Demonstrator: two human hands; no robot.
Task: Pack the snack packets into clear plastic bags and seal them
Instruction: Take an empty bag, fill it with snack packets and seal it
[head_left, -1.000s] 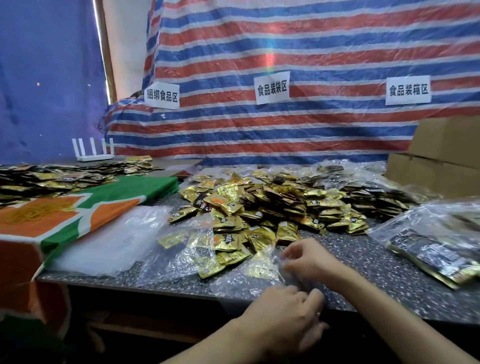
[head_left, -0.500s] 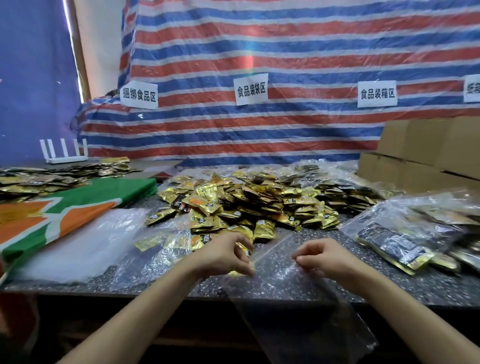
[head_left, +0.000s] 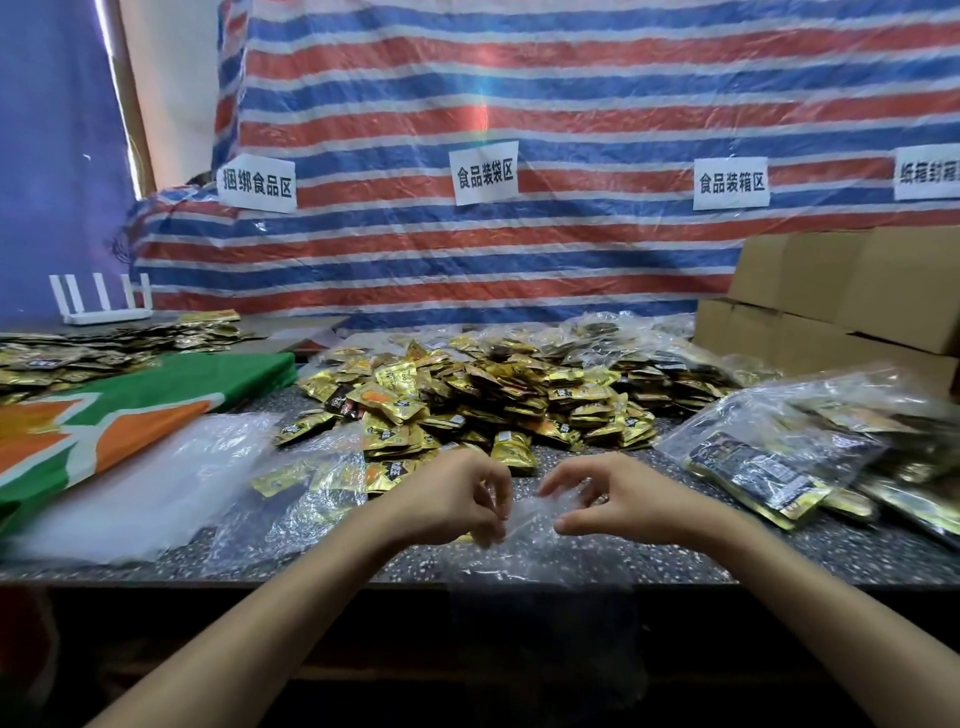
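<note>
A big heap of gold snack packets (head_left: 483, 400) lies in the middle of the speckled table (head_left: 649, 556). Just in front of it I hold an empty clear plastic bag (head_left: 524, 540) at its top edge; the bag drapes over the table's front edge. My left hand (head_left: 457, 499) pinches the left side of the bag's mouth. My right hand (head_left: 618, 496) pinches the right side, fingers curled around the film. No packet shows inside the bag.
Loose clear bags (head_left: 171, 483) lie at the left, one over a few packets. Filled bags (head_left: 810, 452) rest at the right, cardboard boxes (head_left: 852, 296) behind them. An orange-green cloth (head_left: 119, 410) and more packets (head_left: 93, 348) sit far left.
My left hand came up from below the table edge to the bag's mouth. Both hands have moved closer together, lifting the bag's top edge over the table.
</note>
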